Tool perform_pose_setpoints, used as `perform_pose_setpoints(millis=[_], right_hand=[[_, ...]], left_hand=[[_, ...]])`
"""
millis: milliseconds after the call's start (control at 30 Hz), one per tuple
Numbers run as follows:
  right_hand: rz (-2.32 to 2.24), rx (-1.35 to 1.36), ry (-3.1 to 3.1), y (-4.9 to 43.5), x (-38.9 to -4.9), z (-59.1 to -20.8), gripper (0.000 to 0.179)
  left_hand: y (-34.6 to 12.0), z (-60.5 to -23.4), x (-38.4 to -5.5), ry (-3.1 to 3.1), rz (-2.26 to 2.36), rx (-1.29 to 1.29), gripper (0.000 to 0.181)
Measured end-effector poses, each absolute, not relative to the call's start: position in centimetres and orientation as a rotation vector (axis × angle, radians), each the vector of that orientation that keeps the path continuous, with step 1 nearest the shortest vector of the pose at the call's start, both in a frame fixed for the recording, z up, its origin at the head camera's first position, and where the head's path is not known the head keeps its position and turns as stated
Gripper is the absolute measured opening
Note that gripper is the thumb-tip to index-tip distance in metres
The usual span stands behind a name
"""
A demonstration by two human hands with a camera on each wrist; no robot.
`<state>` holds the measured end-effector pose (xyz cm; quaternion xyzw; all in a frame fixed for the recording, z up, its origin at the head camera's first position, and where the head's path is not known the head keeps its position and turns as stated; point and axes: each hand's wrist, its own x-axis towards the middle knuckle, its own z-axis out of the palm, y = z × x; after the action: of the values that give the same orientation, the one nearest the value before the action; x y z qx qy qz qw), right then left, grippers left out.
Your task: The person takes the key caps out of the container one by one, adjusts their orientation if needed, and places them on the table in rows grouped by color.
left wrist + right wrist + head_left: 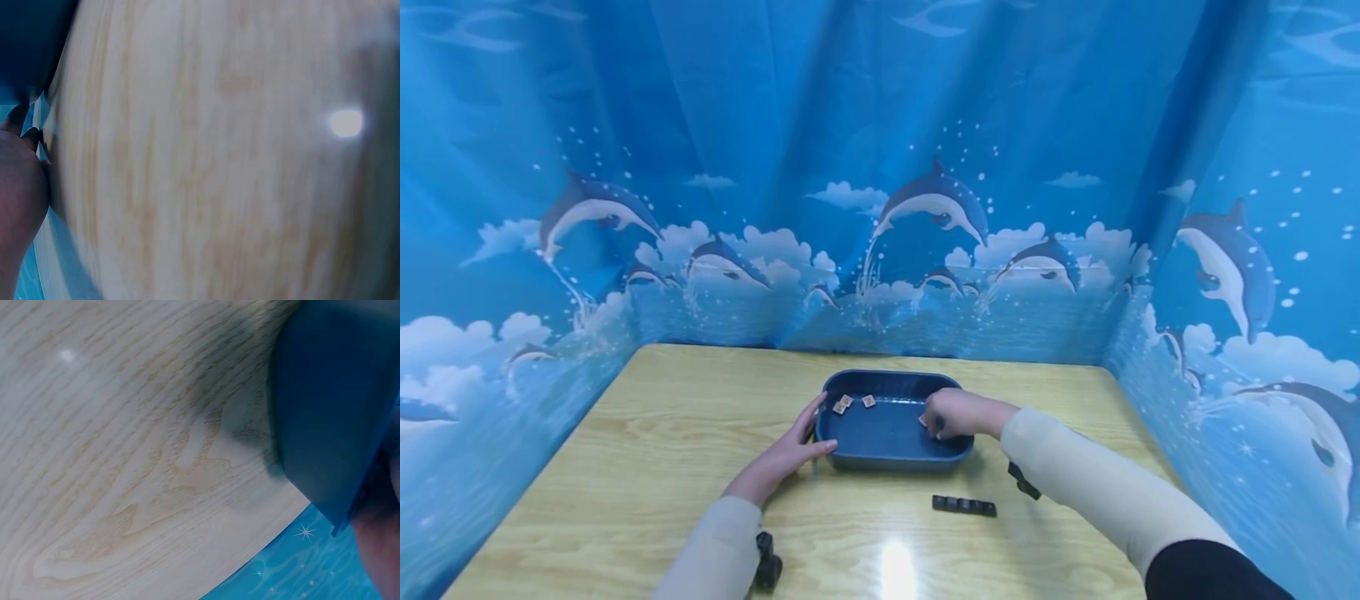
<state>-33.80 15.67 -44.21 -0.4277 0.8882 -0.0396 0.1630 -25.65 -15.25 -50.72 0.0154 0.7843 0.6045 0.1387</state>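
Observation:
A dark blue oval-ended tray (880, 461) sits on the wooden table. My left hand (786, 450) grips its left end, thumb over the front rim and fingers along the outer side. Near that end, several small pale square pieces with reddish tops, such as this piece (868, 401), lie on the tray floor. My right hand (955, 414) reaches over the right end, fingers curled down and pinching another small square piece (922, 420), mostly covered. Both wrist views show the tray's outer wall (331, 412) and only part of each hand; fingertips are hidden in the right wrist view.
A short row of several black blocks (964, 505) lies on the table (625, 483) in front of the tray's right half. A blue curtain (820, 125) printed with dolphins closes off the back and both sides. Bright glare (897, 571) marks the front of the table.

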Motion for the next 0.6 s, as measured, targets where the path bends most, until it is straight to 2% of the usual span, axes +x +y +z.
perform_pose_setpoints(millis=[600], right_hand=[[-0.491, -1.209, 2.611, 18.1, -30.8, -40.7, 0.021]], left_hand=[[-15.3, -50.5, -25.7, 2.237, 1.739, 0.067, 0.089]])
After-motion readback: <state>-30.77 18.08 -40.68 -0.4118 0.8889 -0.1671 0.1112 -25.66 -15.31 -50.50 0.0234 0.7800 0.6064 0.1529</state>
